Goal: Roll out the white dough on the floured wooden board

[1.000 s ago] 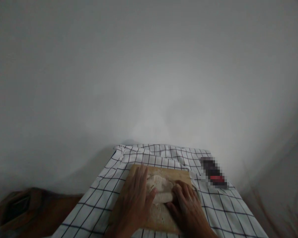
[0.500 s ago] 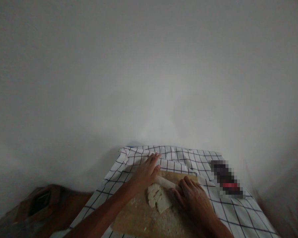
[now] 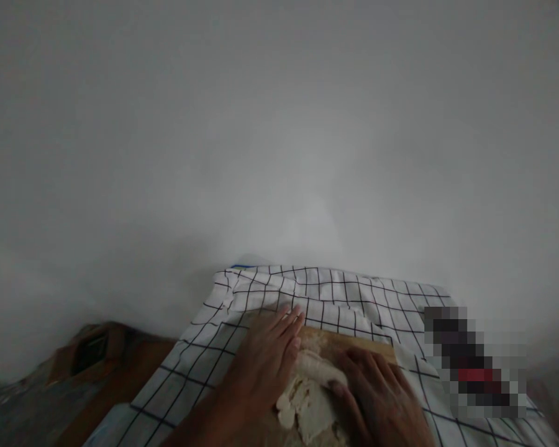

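A pale, flour-dusted rolling pin [image 3: 323, 369] lies at a slant across the wooden board [image 3: 349, 340], between my two hands. My left hand [image 3: 265, 357] rests flat at its left end, fingers stretched out towards the back of the table. Over the right end sits my right hand [image 3: 377, 388], its fingers bent downward and its thumb beside the pin. Just in front of the pin is a flattened piece of dough [image 3: 310, 410] with ragged, cracked edges. My hands and forearms hide much of the board.
A white cloth with a black grid [image 3: 340, 288] covers the table, wrinkled along its back edge. A pixelated dark object with a red patch [image 3: 475, 366] lies on the right. Behind stands a pale wall [image 3: 279, 155]. A brown wooden piece [image 3: 93, 354] is at lower left.
My view has shifted closer and lower, so the board sits lower in the picture. The rolling pin and both hands have come nearer to me. More of the pin's right end shows.
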Motion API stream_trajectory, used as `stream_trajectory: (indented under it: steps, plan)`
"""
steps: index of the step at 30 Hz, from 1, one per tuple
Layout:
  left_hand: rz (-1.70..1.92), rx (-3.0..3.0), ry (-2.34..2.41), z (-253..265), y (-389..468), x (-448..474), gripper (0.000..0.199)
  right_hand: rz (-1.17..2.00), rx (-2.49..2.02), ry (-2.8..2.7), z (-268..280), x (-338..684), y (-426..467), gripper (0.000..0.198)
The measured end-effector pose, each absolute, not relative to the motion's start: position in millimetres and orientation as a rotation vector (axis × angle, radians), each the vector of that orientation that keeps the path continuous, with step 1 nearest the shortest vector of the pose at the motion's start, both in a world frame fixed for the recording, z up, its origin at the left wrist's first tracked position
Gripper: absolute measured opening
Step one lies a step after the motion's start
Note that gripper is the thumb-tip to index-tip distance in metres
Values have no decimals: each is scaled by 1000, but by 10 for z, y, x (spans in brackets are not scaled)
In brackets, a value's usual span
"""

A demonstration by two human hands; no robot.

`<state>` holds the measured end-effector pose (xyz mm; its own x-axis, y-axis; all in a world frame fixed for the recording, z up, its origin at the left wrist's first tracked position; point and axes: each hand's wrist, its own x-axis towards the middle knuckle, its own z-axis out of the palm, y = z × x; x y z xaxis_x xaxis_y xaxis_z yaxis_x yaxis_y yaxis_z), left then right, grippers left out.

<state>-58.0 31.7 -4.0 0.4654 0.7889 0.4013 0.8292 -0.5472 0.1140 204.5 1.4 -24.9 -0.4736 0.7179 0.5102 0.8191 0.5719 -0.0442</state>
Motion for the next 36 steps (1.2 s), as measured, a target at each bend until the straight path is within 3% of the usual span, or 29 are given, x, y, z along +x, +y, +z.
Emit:
stream_trajectory:
  steps: [8, 17, 25, 29, 36]
  plan:
    - [-715, -2641, -1548, -198, -281, -736, 63, -201, -1107, -2256, -499, 2075, -146, 56]
    - [-529, -2708, -1448, -50, 360, -705, 51, -72, -1269, -2277, -134, 1941, 75, 37]
    - [-455, -2718, -1416, -126, 840, -597, 48, -99, -1368, -2243, -139, 1954, 473, 34]
    - [-624, -2797, -1572, -36, 778, -647, 47, -83, -1350, -2217, -170, 1931, 343, 31]
    - [-1349, -2500, -2114, 126, 568, -1026, 46, 12, -1376, -2112, -234, 2001, 222, 27]
